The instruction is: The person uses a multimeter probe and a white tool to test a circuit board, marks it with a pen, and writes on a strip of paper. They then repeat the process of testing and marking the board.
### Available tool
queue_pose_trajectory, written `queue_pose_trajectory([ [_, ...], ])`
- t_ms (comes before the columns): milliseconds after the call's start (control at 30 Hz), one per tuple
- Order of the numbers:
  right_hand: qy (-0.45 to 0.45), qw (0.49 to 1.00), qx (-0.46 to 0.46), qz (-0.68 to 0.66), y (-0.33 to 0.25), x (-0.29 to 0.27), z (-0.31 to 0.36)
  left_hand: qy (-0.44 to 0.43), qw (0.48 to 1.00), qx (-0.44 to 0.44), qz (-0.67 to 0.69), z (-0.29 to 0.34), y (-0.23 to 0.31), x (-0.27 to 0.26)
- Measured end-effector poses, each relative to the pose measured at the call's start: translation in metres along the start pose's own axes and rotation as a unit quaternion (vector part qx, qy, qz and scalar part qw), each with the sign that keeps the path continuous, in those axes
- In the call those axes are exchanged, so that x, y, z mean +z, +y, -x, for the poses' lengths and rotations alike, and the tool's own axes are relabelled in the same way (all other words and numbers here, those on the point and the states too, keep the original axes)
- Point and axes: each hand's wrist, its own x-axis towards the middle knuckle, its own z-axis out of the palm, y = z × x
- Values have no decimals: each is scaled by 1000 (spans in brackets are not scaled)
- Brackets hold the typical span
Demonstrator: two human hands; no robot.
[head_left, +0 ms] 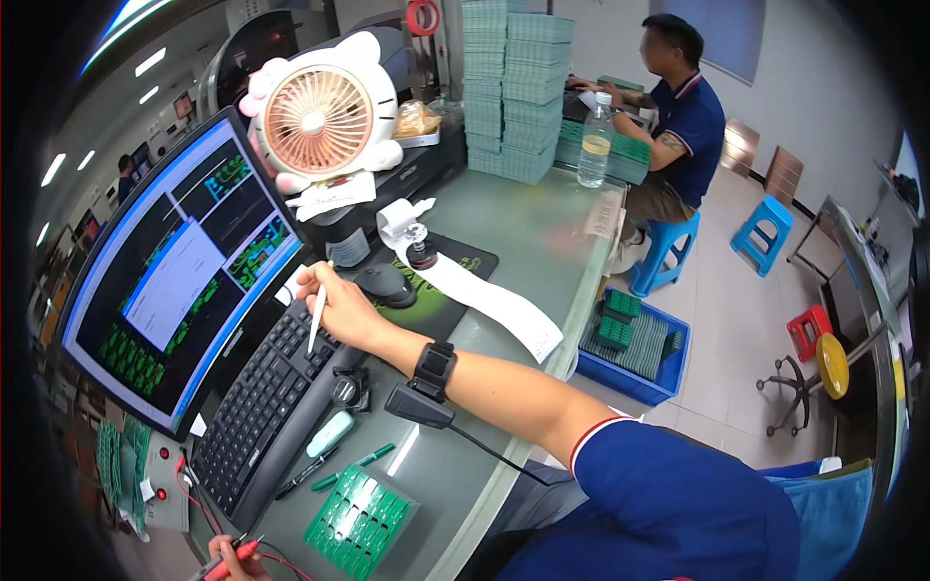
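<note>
My right hand [339,305] reaches over the far end of the black keyboard [271,387], its fingers closed round a slim white stick [315,329], pen-like in shape. On that wrist sits a black strapped device [435,368]. At the lower edge my left hand [232,566], partly cut off, grips red test probes [244,550] with thin pointed tips. Between my arms on the desk lies a stack of green circuit boards [356,523]. A green pen [360,465], a dark pen [305,473] and a pale green marker-like item [330,434] rest beside it.
The lit monitor [184,281] stands behind the keyboard. A black mouse [386,287], a paper strip [484,305], a pink-white fan [315,111], a bottle [595,145] and tall board stacks [533,97] occupy the far side. A blue crate [644,382] stands right; a seated person [683,126] works beyond.
</note>
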Motion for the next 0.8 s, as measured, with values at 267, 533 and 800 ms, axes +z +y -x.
queue_pose_trajectory([
  [267,15,1000,14,17,10,-2,2,40,999,-24,-17,3,6,12],
  [533,-81,988,15,-133,-9,-41,-24,-2,999,-1,36,-6,-24,-15],
  [800,-173,955,-34,239,-1,-45,-25,-3,998,-11,68,2,-8,-13],
])
